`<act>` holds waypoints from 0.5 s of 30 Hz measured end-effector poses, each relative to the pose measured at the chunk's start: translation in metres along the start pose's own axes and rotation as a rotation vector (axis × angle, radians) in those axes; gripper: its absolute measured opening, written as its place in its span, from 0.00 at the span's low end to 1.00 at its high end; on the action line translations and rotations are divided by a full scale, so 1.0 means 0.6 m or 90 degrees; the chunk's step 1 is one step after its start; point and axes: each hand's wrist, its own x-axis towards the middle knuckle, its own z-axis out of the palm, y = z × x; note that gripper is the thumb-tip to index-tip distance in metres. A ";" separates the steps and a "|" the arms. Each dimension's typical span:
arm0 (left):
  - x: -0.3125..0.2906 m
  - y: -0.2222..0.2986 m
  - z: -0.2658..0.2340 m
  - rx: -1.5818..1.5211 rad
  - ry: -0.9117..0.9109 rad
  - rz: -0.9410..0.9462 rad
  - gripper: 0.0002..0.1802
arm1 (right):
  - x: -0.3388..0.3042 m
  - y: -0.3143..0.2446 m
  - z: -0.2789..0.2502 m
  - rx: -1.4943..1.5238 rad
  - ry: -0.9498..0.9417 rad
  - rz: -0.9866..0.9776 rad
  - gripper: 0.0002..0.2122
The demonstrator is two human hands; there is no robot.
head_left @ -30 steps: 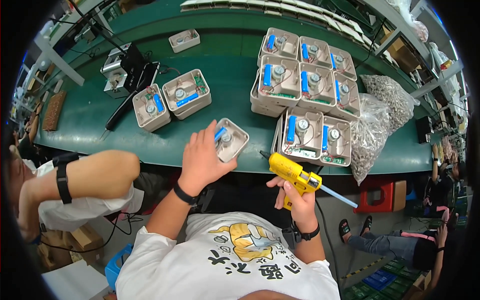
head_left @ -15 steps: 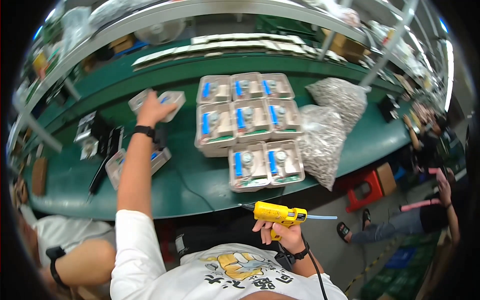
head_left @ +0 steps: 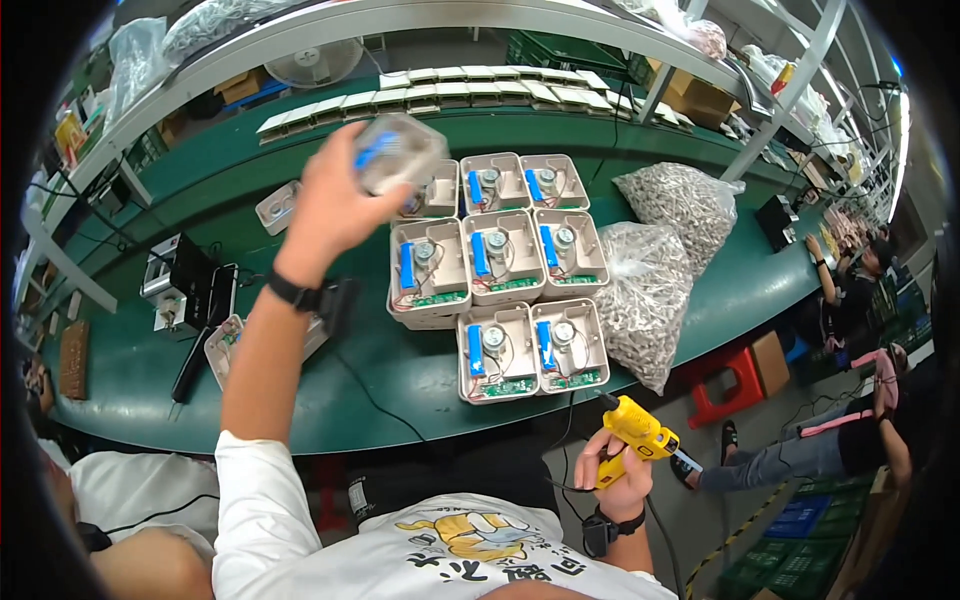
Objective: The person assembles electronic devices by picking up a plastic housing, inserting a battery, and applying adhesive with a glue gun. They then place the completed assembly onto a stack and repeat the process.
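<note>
One box [head_left: 408, 155] aloft, glue-gun [head_left: 638, 425] near bench edge [head_left: 340, 443]

Bright, even indoor light; black fisheye corners
A strip light [head_left: 904, 150] glows near the right rim; the bench [head_left: 300, 420] curves; blur softens the raised box [head_left: 408, 152] in the left hand [head_left: 335, 205].

The person wears a white shirt [head_left: 400, 575] with short sleeves [head_left: 262, 490]. On its front is printed a yellow and white figure [head_left: 465, 524], with black characters near it. Behind the left hand [head_left: 335, 205] sits a black band [head_left: 293, 292] with a dark box [head_left: 338, 306]; the right hand [head_left: 615, 465] has a similar pair.
</note>
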 end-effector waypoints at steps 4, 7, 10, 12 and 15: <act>0.044 0.092 0.074 -0.092 -0.160 0.060 0.57 | 0.026 0.014 0.021 0.015 -0.055 -0.007 0.13; 0.042 0.105 0.119 -0.084 -0.185 0.080 0.56 | 0.036 0.028 0.046 0.012 -0.100 -0.006 0.13; 0.037 0.086 0.142 -0.085 -0.200 0.126 0.53 | 0.037 0.028 0.052 0.004 -0.120 0.002 0.13; 0.041 0.048 0.129 -0.218 -0.163 0.079 0.46 | 0.032 0.026 0.050 -0.005 -0.117 0.021 0.13; 0.059 -0.026 0.071 -0.272 -0.067 -0.054 0.32 | 0.019 0.019 0.032 -0.015 -0.078 0.030 0.13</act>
